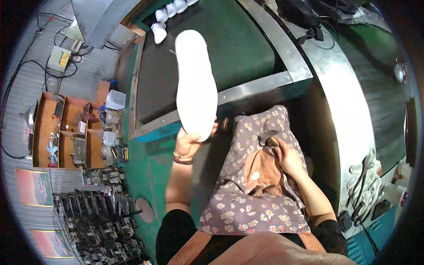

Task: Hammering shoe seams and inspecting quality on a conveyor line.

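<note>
Head view — the left hand (pixel 191 142) has its grip pinching a white sole (pixel 196 84) by the near end, before the dark belt (pixel 243 48). The right hand (pixel 288 158) curls its grip round a small dark object (pixel 269 141) — kind unclear — over the flowered apron (pixel 229 194).

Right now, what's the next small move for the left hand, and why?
Probably bring the flat white sole-shaped piece nearer the right hand: the left hand grips it only at its near end, while the right hand holds a small dark object, too unclear to identify, over the grey floral fabric apron, apart from the piece.
</note>
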Motion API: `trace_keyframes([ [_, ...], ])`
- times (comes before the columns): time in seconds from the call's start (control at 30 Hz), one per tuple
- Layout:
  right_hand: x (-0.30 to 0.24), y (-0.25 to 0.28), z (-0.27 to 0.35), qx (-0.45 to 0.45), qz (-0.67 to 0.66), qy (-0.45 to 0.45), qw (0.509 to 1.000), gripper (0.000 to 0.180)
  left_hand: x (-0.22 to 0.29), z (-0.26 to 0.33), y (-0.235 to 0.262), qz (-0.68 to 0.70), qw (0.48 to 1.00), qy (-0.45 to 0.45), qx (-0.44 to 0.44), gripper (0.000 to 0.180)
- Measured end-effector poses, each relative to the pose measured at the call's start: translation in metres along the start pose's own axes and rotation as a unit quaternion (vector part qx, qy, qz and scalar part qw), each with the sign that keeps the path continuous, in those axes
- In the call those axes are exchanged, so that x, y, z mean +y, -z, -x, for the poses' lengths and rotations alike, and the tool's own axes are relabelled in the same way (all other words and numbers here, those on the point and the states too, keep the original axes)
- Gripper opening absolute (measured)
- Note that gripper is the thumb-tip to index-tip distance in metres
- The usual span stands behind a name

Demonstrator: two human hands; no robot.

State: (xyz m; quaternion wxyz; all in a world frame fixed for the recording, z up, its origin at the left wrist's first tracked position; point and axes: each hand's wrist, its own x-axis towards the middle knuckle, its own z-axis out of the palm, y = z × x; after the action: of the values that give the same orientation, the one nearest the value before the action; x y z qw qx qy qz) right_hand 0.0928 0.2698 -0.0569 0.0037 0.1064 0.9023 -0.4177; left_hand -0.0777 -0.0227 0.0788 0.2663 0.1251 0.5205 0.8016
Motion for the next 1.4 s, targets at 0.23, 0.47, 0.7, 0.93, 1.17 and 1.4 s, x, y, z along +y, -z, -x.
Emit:
trace_keyframes([
  [0.23, -0.009, 0.003, 0.0, -0.003, 0.046, 0.007, 0.999, 0.036, -0.071, 0.02, -0.023, 0.146, 0.988, -0.043, 0.032, 0.072],
  [0.47, -0.006, 0.003, 0.019, 0.012, -0.013, -0.005, 1.0, 0.036, -0.077, 0.032, -0.039, -0.033, 0.998, -0.027, 0.036, 0.087],
  [0.7, 0.026, 0.011, 0.058, 0.021, -0.208, -0.079, 0.975, 0.038, -0.109, 0.02, -0.022, -0.403, 0.915, -0.015, 0.025, 0.122],
  [0.93, 0.01, 0.045, 0.066, 0.045, -0.225, -0.077, 0.97, 0.049, -0.119, -0.002, -0.062, -0.641, 0.757, 0.125, -0.001, 0.104],
  [1.17, -0.046, 0.091, 0.044, 0.267, -0.202, 0.264, 0.905, 0.054, -0.118, 0.003, -0.079, -0.662, 0.737, 0.135, 0.019, 0.102],
  [1.4, -0.011, 0.051, 0.007, 0.053, 0.06, 0.122, 0.989, 0.032, -0.124, -0.004, -0.063, -0.682, 0.724, 0.106, 0.013, 0.097],
])
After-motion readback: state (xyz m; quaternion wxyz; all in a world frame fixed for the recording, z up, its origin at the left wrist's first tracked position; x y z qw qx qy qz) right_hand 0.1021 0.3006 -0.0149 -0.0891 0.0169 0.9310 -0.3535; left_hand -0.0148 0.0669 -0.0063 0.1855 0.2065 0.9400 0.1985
